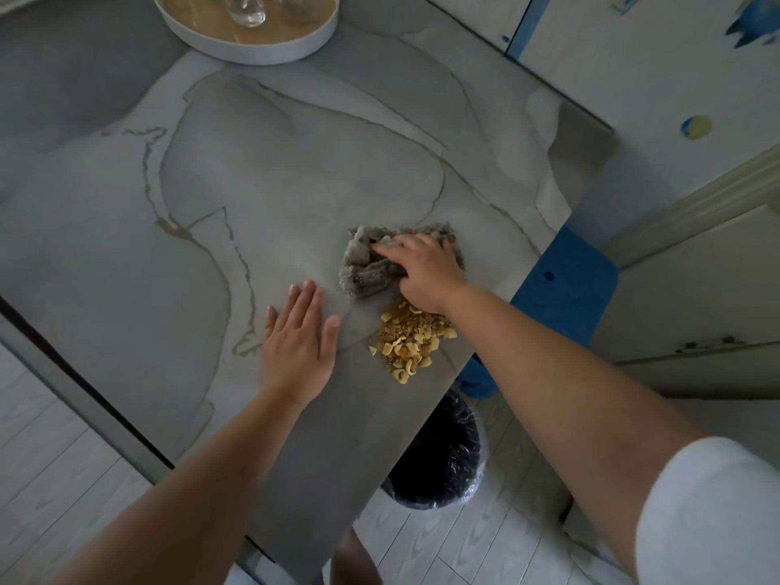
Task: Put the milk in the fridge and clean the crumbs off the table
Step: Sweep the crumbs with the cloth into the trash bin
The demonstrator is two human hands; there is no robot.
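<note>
A pile of yellow-brown crumbs lies on the grey marble-patterned table, close to its right edge. Just beyond the pile, my right hand presses down on a crumpled grey cloth, fingers bent over it. My left hand lies flat on the tabletop to the left of the crumbs, fingers straight and together, holding nothing. No milk is in view.
A bin lined with a black bag stands on the floor below the table's edge near the crumbs. A blue stool sits to the right. A round white tray with glassware is at the table's far side. White cabinets fill the right.
</note>
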